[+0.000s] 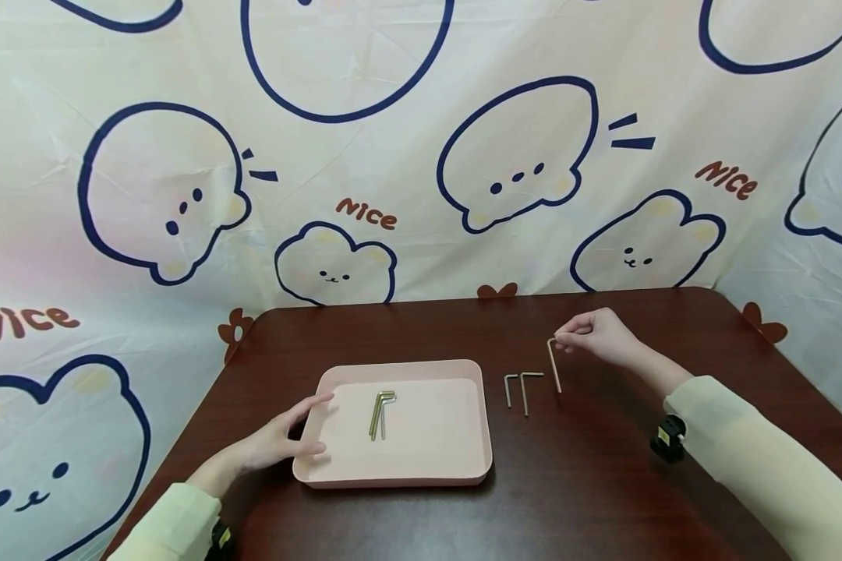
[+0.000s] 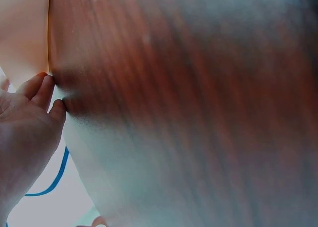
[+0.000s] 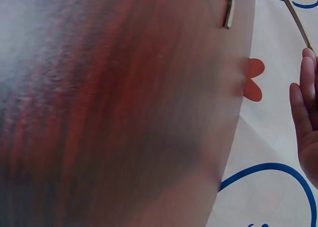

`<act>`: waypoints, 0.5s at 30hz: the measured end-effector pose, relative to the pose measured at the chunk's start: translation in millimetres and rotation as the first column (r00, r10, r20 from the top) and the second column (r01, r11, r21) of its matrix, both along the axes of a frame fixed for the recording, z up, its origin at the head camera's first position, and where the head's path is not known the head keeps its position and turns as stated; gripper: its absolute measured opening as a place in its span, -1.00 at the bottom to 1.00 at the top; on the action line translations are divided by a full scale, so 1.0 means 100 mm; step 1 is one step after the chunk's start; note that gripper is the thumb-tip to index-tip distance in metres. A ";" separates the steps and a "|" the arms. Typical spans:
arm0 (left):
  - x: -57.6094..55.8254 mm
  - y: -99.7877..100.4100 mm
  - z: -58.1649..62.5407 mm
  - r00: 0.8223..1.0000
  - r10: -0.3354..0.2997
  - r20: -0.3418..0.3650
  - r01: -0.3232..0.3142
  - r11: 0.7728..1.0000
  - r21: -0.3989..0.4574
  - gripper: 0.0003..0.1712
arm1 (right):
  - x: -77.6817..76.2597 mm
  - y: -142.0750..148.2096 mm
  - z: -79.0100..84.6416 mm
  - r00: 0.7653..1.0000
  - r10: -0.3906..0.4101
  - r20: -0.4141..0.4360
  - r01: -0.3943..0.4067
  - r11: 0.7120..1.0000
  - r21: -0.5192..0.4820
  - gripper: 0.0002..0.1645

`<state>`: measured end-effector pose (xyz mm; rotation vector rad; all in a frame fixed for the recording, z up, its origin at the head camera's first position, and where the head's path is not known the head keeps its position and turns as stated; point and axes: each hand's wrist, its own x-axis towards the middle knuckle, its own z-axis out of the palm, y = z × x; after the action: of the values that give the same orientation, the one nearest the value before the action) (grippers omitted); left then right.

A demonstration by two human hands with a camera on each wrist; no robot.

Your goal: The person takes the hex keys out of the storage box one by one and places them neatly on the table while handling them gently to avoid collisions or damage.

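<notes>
My right hand pinches the short bent end of an L-shaped hex key, whose long arm hangs downward at the right of the tray. In the right wrist view, this held hex key shows above the fingertips. Just left of it lie a smaller hex key and a longer hex key on the table. My left hand holds the left side of a pale pink tray, thumb and forefinger over its rim. Inside the tray, brass-coloured and silver hex keys lie close together.
Everything rests on a dark brown wooden table. A pale cloth printed with blue bear outlines hangs behind and beside the table. The tray's raised rim surrounds the hex keys inside.
</notes>
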<state>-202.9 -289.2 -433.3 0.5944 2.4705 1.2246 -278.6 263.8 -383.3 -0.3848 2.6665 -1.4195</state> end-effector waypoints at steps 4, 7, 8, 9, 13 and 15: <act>0.00 0.00 0.00 1.000 0.003 0.007 -0.003 1.000 -0.003 -0.10 | 0.02 0.01 -0.06 1.000 0.009 0.014 -0.008 1.000 -0.010 -0.78; -0.01 0.00 0.00 1.000 0.003 0.012 -0.003 1.000 0.002 -0.09 | 0.03 0.02 -0.11 1.000 0.009 0.019 -0.009 1.000 -0.008 -0.80; -0.01 0.00 0.00 1.000 0.003 0.014 -0.003 1.000 0.003 -0.10 | 0.04 0.02 -0.12 1.000 0.010 0.022 -0.010 1.000 -0.006 -0.80; -0.01 0.00 0.00 1.000 0.002 0.013 -0.002 1.000 0.005 -0.10 | 0.04 0.02 -0.14 1.000 0.007 0.029 -0.006 1.000 -0.009 -0.80; -0.01 0.00 0.00 1.000 0.002 0.015 -0.003 1.000 0.003 -0.09 | 0.04 0.02 -0.20 0.998 0.013 0.055 -0.012 1.000 -0.028 -0.80; -0.01 0.00 0.00 1.000 0.002 0.014 -0.002 1.000 0.003 -0.09 | 0.04 0.01 -0.23 0.998 0.020 0.058 -0.018 0.999 -0.031 -0.81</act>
<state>-204.3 -289.1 -433.1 0.5825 2.4582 1.2292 -274.9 265.0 -406.1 -0.3647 2.5915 -1.4443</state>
